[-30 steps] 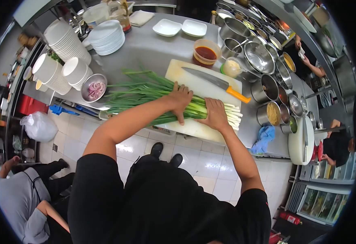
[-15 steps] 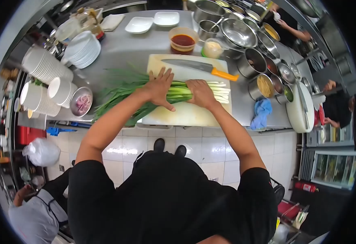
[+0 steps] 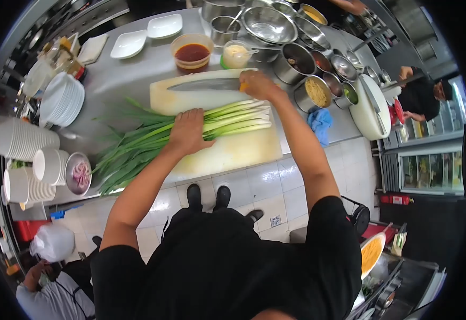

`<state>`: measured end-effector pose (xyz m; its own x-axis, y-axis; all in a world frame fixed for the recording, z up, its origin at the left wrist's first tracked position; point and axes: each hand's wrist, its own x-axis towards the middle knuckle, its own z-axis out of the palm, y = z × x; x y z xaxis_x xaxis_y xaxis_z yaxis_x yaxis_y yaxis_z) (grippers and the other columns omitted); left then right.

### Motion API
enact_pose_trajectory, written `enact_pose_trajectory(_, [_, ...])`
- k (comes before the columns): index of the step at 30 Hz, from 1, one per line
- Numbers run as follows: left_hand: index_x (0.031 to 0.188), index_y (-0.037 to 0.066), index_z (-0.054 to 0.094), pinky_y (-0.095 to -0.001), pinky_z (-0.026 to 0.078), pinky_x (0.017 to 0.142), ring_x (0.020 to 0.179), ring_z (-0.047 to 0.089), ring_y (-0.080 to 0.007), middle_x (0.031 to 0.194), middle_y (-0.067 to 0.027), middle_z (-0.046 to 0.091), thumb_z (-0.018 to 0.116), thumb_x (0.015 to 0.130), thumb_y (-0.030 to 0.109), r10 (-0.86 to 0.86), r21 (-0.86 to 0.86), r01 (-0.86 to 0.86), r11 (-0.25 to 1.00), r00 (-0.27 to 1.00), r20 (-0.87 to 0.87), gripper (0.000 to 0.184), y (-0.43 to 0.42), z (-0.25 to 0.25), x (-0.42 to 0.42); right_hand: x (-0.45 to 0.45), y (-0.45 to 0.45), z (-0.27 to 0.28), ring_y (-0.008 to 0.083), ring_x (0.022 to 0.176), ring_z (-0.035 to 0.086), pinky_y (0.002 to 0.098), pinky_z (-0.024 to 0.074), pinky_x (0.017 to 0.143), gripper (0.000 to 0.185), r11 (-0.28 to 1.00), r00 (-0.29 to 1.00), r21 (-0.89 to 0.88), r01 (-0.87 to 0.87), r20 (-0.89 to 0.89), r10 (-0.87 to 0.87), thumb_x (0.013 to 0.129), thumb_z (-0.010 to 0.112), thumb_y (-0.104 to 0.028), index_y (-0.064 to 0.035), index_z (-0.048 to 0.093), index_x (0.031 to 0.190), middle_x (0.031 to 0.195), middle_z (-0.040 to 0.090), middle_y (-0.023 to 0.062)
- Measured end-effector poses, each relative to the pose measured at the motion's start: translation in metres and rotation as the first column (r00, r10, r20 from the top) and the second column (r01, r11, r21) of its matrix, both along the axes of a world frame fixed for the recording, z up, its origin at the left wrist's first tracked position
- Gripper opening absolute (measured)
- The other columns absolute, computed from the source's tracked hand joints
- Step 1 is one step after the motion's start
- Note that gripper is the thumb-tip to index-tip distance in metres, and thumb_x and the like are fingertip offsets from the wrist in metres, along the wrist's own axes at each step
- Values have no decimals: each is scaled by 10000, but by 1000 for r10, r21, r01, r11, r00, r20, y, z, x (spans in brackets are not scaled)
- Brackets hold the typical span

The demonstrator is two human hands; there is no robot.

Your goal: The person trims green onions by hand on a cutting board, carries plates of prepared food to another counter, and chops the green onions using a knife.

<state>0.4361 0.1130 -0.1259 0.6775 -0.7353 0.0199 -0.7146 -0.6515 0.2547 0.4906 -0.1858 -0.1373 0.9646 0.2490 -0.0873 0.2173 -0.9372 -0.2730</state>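
Observation:
A bundle of green onions (image 3: pixel 227 120) lies across a pale cutting board (image 3: pixel 233 154), white ends to the right and green leaves spilling off its left side. My left hand (image 3: pixel 189 128) rests flat on the bundle, its thumb apart from the fingers. At the board's upper right, my right hand (image 3: pixel 258 85) is wrapped round the handle of a large knife (image 3: pixel 206 85). The blade lies along the board's far part and points left. Beyond the board stand a tub of dark red sauce (image 3: pixel 192 52) and a cup of pale yellow paste (image 3: pixel 236 55).
Stacked plates (image 3: pixel 62 100), white containers (image 3: pixel 25 137) and a bowl of sliced onion (image 3: pixel 78 173) stand left. Right are metal pots (image 3: pixel 294 62), a blue cloth (image 3: pixel 319 126) and a round white board (image 3: pixel 370 108). One person (image 3: pixel 422 95) is far right, another (image 3: pixel 57 293) lower left.
My right hand has left the green onions and closed round the knife handle. My left hand stays on the bundle. The view has shifted, so the counter sits further left.

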Motion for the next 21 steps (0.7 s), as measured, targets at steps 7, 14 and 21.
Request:
enact_pose_trajectory(7, [1304, -62, 359, -438, 336, 991, 1166, 453, -330, 1241, -217, 472, 715, 651, 512, -25, 109, 28, 994, 999, -26, 939, -2, 6, 4, -8, -1, 22, 363, 981, 573, 446, 456, 829, 361, 1000, 1000, -31, 7, -25, -8, 709, 621, -129, -48, 482, 1032, 1008, 590, 201])
enact_pose_trajectory(14, [1267, -64, 387, -432, 367, 951, 1114, 483, -326, 1183, -196, 504, 718, 643, 487, -54, 110, 57, 992, 998, -31, 896, 1, 6, 4, -118, -12, 69, 299, 741, 597, 390, 473, 660, 345, 894, 939, 293, 337, -41, -341, 742, 622, -213, 5, 478, 968, 821, 614, 167])
enact_pose_trajectory(21, [1199, -66, 441, -416, 393, 911, 1047, 507, -319, 1098, -185, 528, 721, 596, 394, -53, 4, 53, 999, 999, 6, 809, 5, -4, 2, -219, 75, 81, 67, 523, 478, 225, 422, 470, 147, 256, 794, 774, 579, -465, -391, 936, 494, -188, -50, 444, 922, 731, 574, 58])
